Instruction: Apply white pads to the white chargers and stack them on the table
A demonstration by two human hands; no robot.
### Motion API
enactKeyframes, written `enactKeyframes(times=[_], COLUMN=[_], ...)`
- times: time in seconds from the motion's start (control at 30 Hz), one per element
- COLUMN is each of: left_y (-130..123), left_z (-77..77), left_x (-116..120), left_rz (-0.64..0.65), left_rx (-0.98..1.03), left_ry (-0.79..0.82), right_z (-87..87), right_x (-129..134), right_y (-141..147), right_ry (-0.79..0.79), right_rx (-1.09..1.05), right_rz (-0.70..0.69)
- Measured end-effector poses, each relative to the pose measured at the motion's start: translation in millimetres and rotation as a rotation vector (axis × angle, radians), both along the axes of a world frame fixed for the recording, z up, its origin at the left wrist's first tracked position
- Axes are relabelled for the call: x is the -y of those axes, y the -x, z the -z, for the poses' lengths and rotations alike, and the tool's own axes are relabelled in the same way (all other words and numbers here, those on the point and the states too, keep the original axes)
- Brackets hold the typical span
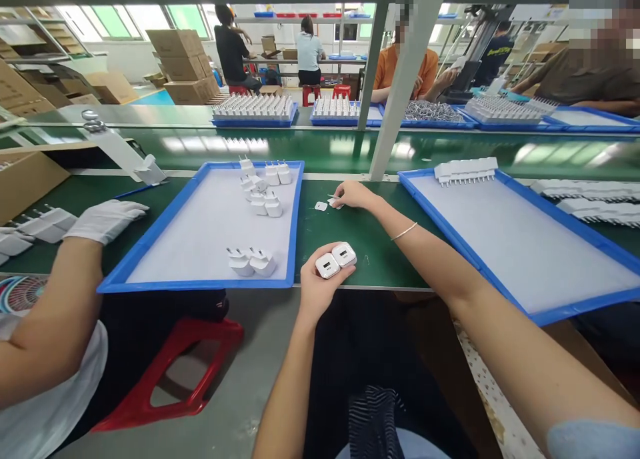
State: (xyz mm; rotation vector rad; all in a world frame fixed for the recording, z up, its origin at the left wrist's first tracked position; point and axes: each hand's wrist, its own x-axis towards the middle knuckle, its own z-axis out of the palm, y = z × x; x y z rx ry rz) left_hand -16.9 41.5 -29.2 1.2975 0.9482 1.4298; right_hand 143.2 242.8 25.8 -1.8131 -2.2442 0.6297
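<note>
My left hand (319,282) is closed around two white USB charger plugs (327,265), held side by side with their port faces turned up. Farther forward, my right hand (354,195) pinches what looks like a thin white piece between its fingertips, just above the green work surface. Under and beside those fingertips lie small flat white squares (321,206) with rounded corners. On the left, a blue-rimmed tray (200,225) carries several white plug chargers (251,262), pins up. The blue-rimmed tray (520,239) on my right has a row of white chargers (466,170) at its far end.
A co-worker's white-gloved hand (107,221) rests left of the near tray, by more chargers (47,224). A white slanted post (407,79) rises ahead. Rows of chargers (600,202) lie at far right. A red stool (175,372) stands below left. Filled trays (255,111) line the far side.
</note>
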Motion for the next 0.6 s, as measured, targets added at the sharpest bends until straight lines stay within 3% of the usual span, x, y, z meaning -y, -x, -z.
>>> enactKeyframes(times=[0.33, 0.6], left_y=[-2.6, -2.6], left_z=[1.5, 0.5], left_x=[1.1, 1.0], left_rz=[-0.001, -0.002], left_rx=[0.024, -0.019], left_ry=[0.004, -0.001], right_z=[0.5, 4.5], right_x=[13.5, 17.6], right_y=[-21.7, -9.8], right_ry=[-0.072, -0.161], right_rx=[0.045, 0.018], right_rz=[-0.059, -0.057])
